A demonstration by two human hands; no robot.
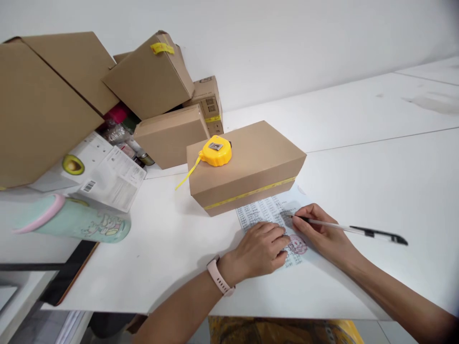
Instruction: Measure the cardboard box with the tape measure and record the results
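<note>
My right hand (324, 231) pinches a white pen with a black cap (353, 230), its tip on a printed sheet of paper (263, 212). My left hand (261, 248), with a pink watch on its wrist, rests on the sheet with fingers curled, pressing the paper down. The sheet lies on the white table (376, 191), partly tucked under a brown cardboard box (247, 165). A yellow tape measure (215, 151) sits on the box's top, its tape hanging over the left corner.
Several cardboard boxes (150, 79) are piled at the back left over packets and a white avocado-printed carton (96, 172). A mint and pink bottle (75, 220) lies on its side at the left. The table's near edge runs below my wrists.
</note>
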